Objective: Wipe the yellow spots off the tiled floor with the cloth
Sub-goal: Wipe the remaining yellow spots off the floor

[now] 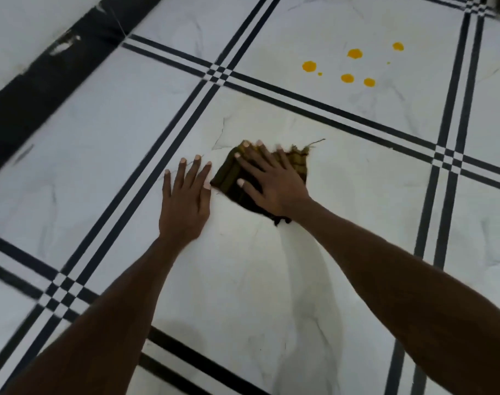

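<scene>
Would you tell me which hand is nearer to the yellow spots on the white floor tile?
Right. The right hand presses the dark olive cloth just below the yellow spots; the left hand lies flat further left.

Both hands lie flat on the floor (271,280), within one tile. The left hand (186,201) rests directly on the tile, fingers straight. The cloth (231,178) lies just right of it, near touching the left index finger. The right hand (271,181) presses on top of the cloth, fingers spread. The spots (354,65) sit on the next tile, beyond and to the right, well apart from the cloth. A skirting band (43,86) runs along the far left.
</scene>
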The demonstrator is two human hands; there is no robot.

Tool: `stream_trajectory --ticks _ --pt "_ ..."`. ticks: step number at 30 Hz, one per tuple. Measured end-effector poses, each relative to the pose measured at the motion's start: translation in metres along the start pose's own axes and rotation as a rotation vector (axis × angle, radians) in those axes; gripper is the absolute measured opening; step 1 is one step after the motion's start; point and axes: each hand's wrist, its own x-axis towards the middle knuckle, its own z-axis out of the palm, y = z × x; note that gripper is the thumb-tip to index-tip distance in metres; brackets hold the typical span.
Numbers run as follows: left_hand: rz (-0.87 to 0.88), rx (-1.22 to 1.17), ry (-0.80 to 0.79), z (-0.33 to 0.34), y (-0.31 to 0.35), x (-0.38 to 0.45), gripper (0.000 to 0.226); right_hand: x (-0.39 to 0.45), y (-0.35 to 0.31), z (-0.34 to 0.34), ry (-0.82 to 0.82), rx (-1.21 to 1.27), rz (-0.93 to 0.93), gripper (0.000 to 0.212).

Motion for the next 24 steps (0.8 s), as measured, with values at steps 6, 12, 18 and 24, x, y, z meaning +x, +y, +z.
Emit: stream_trajectory --ticks 6,12,18,24 --pt "0.010 -0.074 -0.025 -0.005 0.001 -0.004 0.057 -0.112 -0.092 0.002 -0.050 0.092 -0.043 0.066" --pt "-0.013 -0.176 -0.055 -0.011 -0.007 -0.003 0.059 -0.089 -0.092 0.014 -0.077 0.072 -0.264 0.063" --pt "0.048 -0.048 -0.055 -0.008 -0.019 -0.005 0.056 -0.068 0.105 -0.023 0.059 -0.005 0.495 0.070" --pt "0.026 0.001 -0.034 -0.005 -0.012 -0.008 0.056 -0.215 -0.063 -0.010 -0.020 0.077 0.168 0.066"
